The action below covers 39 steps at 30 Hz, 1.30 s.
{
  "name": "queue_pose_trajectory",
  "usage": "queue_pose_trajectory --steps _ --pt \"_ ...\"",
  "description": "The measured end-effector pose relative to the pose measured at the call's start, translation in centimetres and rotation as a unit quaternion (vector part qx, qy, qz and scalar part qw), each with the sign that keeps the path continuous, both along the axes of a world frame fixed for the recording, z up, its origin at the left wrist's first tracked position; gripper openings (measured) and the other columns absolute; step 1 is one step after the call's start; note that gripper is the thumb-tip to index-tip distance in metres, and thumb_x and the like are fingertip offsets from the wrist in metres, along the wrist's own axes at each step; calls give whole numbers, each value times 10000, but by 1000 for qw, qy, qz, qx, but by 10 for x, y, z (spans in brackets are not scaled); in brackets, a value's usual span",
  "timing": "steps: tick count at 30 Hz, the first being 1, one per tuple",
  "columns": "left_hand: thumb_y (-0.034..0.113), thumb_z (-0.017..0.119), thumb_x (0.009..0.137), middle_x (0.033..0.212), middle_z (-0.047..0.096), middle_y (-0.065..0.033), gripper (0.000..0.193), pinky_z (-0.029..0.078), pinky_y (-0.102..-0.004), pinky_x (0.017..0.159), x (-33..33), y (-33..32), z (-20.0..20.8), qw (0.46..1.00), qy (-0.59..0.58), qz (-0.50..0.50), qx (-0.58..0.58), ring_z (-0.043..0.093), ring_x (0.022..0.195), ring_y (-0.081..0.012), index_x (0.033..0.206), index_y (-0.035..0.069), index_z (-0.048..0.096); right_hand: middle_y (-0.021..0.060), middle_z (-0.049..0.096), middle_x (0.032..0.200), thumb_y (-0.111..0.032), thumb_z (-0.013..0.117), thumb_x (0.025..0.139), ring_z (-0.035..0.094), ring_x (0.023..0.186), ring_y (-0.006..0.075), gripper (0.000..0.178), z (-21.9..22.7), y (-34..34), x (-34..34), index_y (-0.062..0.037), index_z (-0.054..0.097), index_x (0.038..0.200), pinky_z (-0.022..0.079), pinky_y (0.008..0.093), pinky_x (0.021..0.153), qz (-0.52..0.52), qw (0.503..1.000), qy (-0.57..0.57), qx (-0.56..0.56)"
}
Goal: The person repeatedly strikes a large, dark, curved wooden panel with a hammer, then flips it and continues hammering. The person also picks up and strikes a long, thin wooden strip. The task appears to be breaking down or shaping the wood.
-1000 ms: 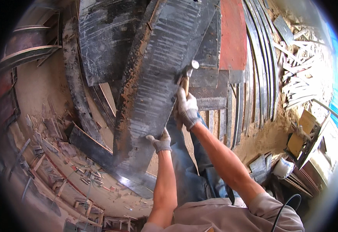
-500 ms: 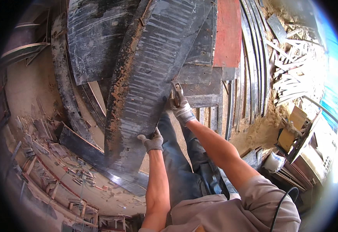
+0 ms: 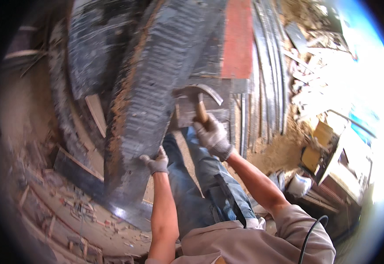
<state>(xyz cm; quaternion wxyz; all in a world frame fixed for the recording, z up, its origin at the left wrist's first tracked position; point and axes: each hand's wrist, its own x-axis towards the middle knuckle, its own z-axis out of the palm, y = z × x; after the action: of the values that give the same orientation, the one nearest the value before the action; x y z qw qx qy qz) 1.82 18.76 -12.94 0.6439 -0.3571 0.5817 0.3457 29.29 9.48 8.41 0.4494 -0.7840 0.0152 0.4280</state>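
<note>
My right hand, in a pale glove, is wrapped round the wooden handle of a claw hammer. The hammer's head is up, its curved claw to the right and its striking end by the right edge of a long dark board. The board is scuffed with pale stripes, and brown dirt runs down its left side. Lower down that same edge, my gloved left hand grips the board, thumb lying on top. The fingers under the edge are partly hidden.
A black panel lies left of the board, a red panel to the right. Long narrow strips stretch beyond it. Scrap wood is heaped at far right, and wood bits litter the lower-left floor. A white sack sits at right.
The hammer and my right hand have swung away from the board's edge, so the whole hammer head now shows. My left hand keeps its hold on the board. The whole view has shifted.
</note>
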Motion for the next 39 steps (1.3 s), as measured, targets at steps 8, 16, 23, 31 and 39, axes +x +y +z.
queue_pose_trajectory --steps 8,16,23,31,39 --pt "639 746 875 1346 692 -136 774 570 -544 1034 10 0 -3 994 105 -27 -25 661 1224 -349 1371 58 624 214 747 922 -262 709 1029 741 788 295 317 -33 -4 -16 -19 619 1212 569 431 694 -1 962 -273 3" --pt "661 694 910 1377 679 -124 779 552 -539 1070 10 0 2 994 100 -40 -14 640 1268 -340 1394 56 612 125 710 870 -297 681 1049 658 756 172 271 -30 2 -16 -40 641 1126 543 364 681 -71 969 -235 -21" --pt "614 722 907 1334 704 -116 720 541 -537 1087 2 -2 -2 997 75 -21 -10 648 1249 -338 1368 67 639 190 717 900 -179 700 1011 690 766 304 271 -62 -5 -28 18 617 1178 546 434 730 -10 921 -381 80" --pt "500 765 935 1300 715 -132 618 588 -519 1027 5 4 25 998 54 -26 5 691 1165 -329 1310 21 657 234 689 830 -197 720 962 705 714 462 266 -65 -23 -9 -38 614 1146 558 528 607 138 870 -472 30" --pt "505 694 990 1272 732 -146 583 593 -547 1019 3 2 21 1000 17 17 19 691 1184 -347 1313 20 656 233 718 830 -137 704 948 712 729 467 262 -21 1 7 -55 584 1167 573 531 636 245 916 -316 -34"
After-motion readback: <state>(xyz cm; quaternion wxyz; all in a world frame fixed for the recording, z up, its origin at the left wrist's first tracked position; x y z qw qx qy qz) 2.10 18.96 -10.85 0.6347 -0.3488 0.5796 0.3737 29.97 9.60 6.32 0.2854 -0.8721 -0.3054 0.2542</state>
